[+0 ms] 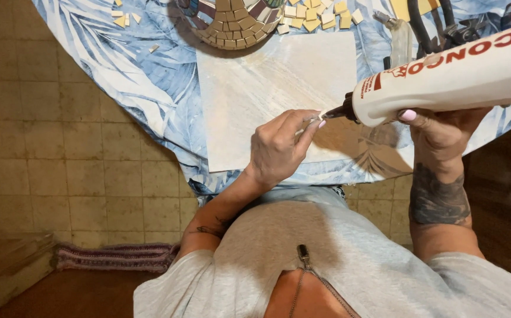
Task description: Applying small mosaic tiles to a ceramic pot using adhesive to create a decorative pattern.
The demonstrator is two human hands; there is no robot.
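Observation:
My left hand (279, 147) pinches a small pale tile piece (316, 119) between thumb and fingers, above a white sheet (249, 88) on the table. My right hand (441, 132) grips a large white glue bottle (461, 73) with red print, held sideways. Its dark nozzle (341, 112) touches the tile piece. A round mosaic object (232, 26) covered in tan and dark tile bits sits at the table's far edge. Loose cream tile pieces (317, 15) lie beside it.
The round table wears a blue leaf-patterned cloth (120, 65). Dark-handled tools (429, 26) and a small clear bottle (399, 38) lie at the far right. A few tile chips (123, 15) rest at the far left. Below are a tiled floor (61, 165) and a striped rug (114, 256).

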